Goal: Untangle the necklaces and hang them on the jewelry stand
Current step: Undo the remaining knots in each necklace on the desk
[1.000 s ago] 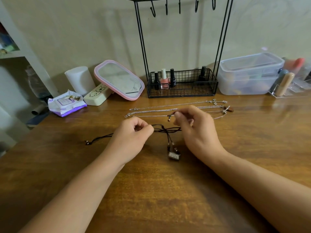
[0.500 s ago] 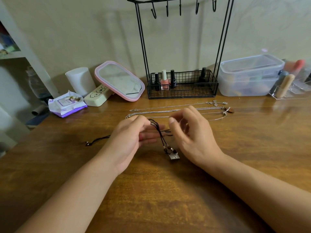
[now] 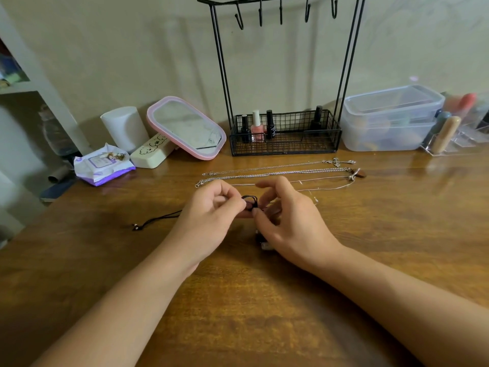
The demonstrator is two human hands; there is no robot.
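Both hands had closed in since a moment before: the left hand point(image 3: 209, 215) and right hand point(image 3: 285, 223) each pinched the black cord necklace point(image 3: 250, 202) above the table point(image 3: 264, 300). Judged best: tease loops apart gently. Its pendant point(image 3: 265, 245) lay mostly hidden; the knot was unclear.

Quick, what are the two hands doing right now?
Left hand: pinching the black cord necklace.
Right hand: pinching the same cord.
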